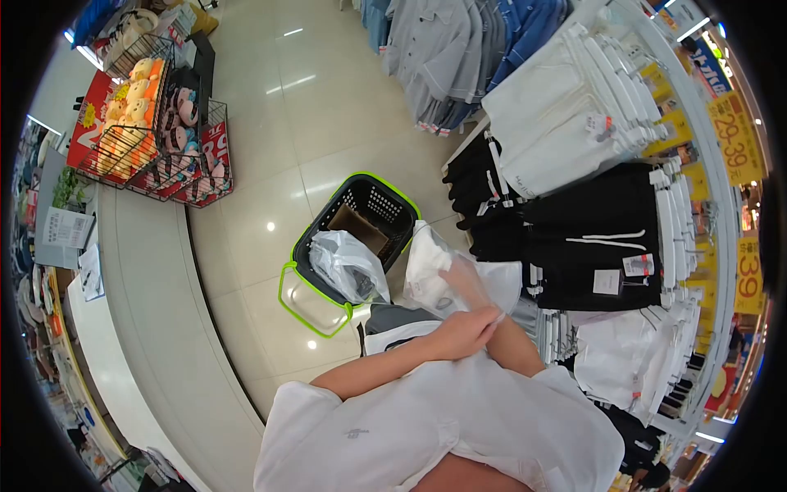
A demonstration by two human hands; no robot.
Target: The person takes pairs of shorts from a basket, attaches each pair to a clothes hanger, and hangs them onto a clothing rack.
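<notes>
Bag (pixel 420 285) sits just beside basket (pixel 390 210), stretching basketward from left hand (pixel 464 333), fingers pinching its edge. Right hand (pixel 464 283) is nearer, inside; can't tell from here whether its fingers grip.

Glossy tiled floor (pixel 254 123), pale counter (pixel 164 328), metal clothes rack (pixel 725 279), yellow price signs (pixel 736 135)

Plastic film blurs the right grip (pixel 467 283) inside the clear bag (pixel 420 275); its fingers cannot be told apart. The left grip (pixel 464 334) hides the film bunched in it. A white bag (pixel 340 256) conceals much of the near end of the basket (pixel 352 199), its dark contents unclear. Print on 1 sheet (pixel 68 227) near the outer edge of the table (pixel 152 271) is too small to read. The top edge crops the grey shirts (pixel 434 49).
</notes>
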